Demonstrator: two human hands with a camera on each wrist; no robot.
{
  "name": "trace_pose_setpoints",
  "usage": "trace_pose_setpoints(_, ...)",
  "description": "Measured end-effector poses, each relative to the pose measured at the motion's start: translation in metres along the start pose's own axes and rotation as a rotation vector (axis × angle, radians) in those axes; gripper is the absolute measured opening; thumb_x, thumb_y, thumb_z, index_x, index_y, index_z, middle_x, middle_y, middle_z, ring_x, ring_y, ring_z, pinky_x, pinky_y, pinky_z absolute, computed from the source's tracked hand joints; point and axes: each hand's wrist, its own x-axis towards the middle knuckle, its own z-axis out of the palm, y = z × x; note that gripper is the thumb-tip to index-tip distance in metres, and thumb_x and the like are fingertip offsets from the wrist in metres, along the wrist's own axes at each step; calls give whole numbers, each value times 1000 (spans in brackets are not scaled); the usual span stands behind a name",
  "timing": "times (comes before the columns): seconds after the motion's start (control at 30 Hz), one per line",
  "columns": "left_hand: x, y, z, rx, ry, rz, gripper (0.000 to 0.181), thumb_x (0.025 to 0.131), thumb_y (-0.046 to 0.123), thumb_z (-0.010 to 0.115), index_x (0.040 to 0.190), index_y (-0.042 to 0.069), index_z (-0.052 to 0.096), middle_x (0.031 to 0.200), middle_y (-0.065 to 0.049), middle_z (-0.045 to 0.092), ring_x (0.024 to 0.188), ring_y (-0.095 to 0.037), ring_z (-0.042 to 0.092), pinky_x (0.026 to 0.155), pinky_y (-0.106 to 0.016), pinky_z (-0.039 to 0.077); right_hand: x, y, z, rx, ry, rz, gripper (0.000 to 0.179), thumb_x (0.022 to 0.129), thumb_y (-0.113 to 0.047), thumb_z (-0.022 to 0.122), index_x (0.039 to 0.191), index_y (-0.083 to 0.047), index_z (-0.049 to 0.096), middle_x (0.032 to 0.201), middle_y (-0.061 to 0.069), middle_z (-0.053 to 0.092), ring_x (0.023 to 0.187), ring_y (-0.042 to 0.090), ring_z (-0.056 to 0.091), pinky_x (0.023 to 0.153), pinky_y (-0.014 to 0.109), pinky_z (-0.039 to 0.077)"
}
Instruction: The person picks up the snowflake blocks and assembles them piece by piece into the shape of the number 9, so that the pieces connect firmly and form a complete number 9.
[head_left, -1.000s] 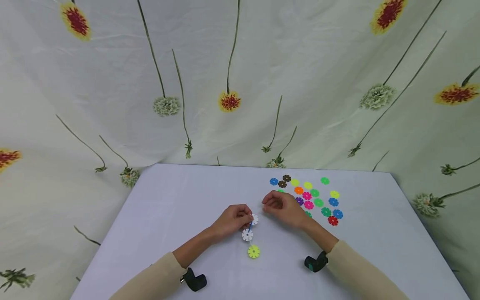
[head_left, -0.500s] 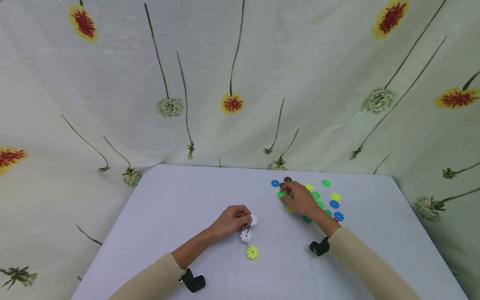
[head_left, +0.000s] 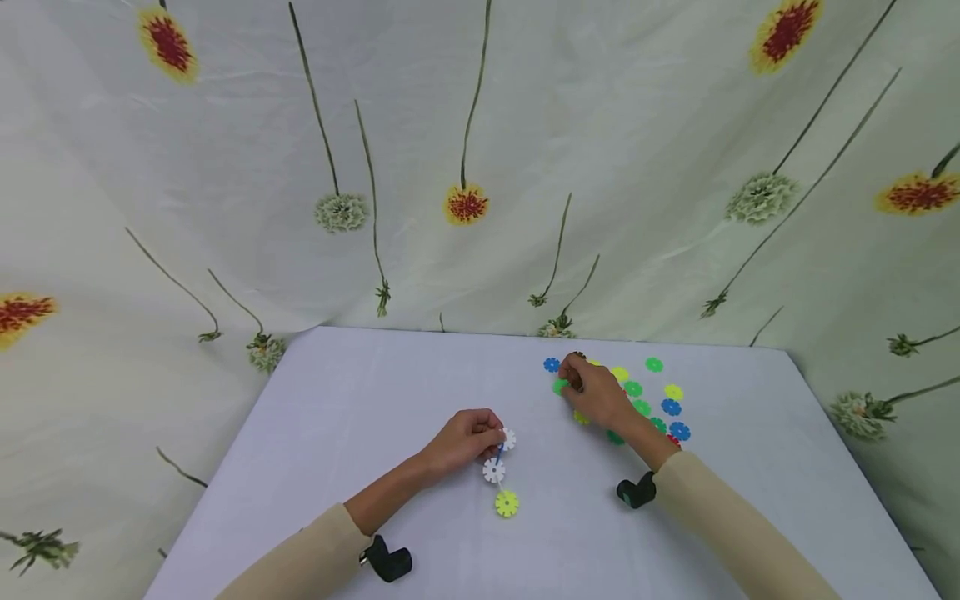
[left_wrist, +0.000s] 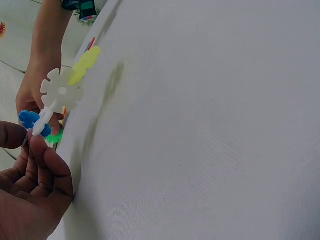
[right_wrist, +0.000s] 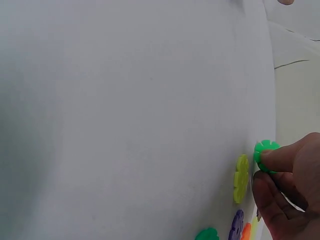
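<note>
In the head view, my left hand (head_left: 467, 437) holds a short chain of notched plastic interlocking discs just above the table. The chain has a white disc at the fingers, a blue disc (left_wrist: 28, 118) seen edge-on in the head view, another white disc (head_left: 493, 471) and a yellow disc (head_left: 507, 503) at its near end. Thumb and fingertips pinch the chain's upper end. My right hand (head_left: 595, 393) is bent down among loose discs, fingers curled. A green disc (right_wrist: 263, 150) shows behind its thumb in the right wrist view; whether the fingers grip any disc is hidden.
Several loose discs in mixed colours lie right of centre, including a blue disc (head_left: 552, 365), a yellow disc (head_left: 673, 392) and a green disc (head_left: 655, 365). They rest on a white table (head_left: 360, 383). Behind it hangs a flower-print cloth (head_left: 645, 167).
My right hand has moved right and away from me, from beside the chain to the loose discs, and hovers over them. The left hand stays put with the chain.
</note>
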Motion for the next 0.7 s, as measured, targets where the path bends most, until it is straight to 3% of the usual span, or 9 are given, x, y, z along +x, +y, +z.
trace_pose_setpoints(0.27,1,3,1,7,-6,5,18,106,17,63,109,0,67,85,-2,68,77,-11,60,71,-19,52,-5,-2,1,79,23,-21,16,98,-5,73,112,-9,67,110,9,77,100,22,70,92,42,59)
trace_pose_setpoints(0.7,3,5,1,-1,-6,-20,17,106,16,63,109,0,66,82,1,65,76,-10,59,70,-20,51,-29,-25,6,262,-51,-71,14,97,-8,77,108,-13,72,103,2,76,97,15,69,86,22,57)
